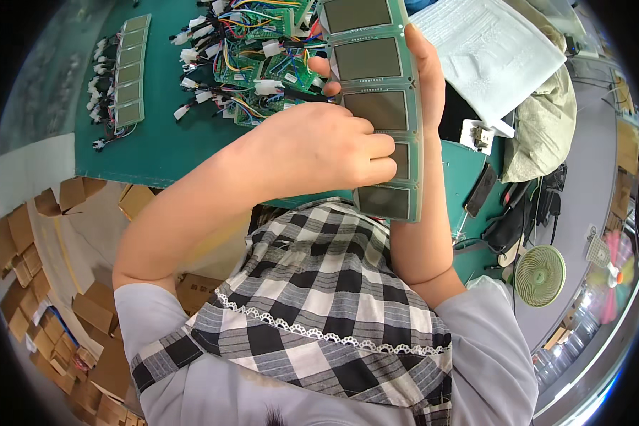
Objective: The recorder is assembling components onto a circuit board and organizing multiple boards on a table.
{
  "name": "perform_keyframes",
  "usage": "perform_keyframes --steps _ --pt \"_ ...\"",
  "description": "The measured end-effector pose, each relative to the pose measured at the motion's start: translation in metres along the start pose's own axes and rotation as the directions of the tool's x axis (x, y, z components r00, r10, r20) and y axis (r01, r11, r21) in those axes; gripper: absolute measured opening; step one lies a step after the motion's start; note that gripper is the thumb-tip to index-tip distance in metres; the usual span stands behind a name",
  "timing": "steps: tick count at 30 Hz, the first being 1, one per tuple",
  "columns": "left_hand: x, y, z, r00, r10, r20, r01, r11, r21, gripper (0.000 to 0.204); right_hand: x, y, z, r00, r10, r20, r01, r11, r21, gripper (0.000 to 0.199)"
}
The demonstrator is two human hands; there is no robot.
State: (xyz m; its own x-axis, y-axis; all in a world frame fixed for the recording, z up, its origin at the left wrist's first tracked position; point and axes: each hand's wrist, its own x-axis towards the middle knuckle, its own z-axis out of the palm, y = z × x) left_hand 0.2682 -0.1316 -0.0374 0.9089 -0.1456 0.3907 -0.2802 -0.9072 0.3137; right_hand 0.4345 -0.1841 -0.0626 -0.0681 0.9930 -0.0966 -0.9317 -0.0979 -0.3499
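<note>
Green tabletop spreads ahead; over its near edge, your display strip points lengthwise away, screens toward you. Your right hand clasps both edges; your left hand curls over it, hold unclear.

We hold a strip of screens over the near edge of the table. Our left hand comes across it from the left, in front of its nearer screens; our right hand is behind it, thumb along its right edge. Left of the strip, on the table, we have a heap of circuit boards; farther left lies a second strip. Right of our strip, toward its far end, is a sheet, with cloth farther right. Nearer us than the strip, boxes sit to its left and a fan to its right.
</note>
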Motion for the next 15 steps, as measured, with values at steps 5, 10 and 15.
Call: perform_keyframes --steps 5,10,15 --pt "0.002 -0.002 -0.004 0.999 -0.004 0.043 0.006 1.0 -0.031 0.027 0.001 0.002 0.002 0.999 0.026 0.034 -0.027 0.999 0.027 0.064" --pt "0.002 0.0 -0.003 0.998 -0.058 0.018 0.06 0.989 -0.134 0.029 0.0 0.001 0.006 1.0 0.022 -0.003 -0.021 0.999 0.033 0.062" --pt "0.01 0.023 0.007 0.915 -0.299 -0.272 0.234 0.94 -0.248 0.036 0.003 0.0 0.029 0.966 -0.029 -0.256 0.035 0.999 0.017 0.048"
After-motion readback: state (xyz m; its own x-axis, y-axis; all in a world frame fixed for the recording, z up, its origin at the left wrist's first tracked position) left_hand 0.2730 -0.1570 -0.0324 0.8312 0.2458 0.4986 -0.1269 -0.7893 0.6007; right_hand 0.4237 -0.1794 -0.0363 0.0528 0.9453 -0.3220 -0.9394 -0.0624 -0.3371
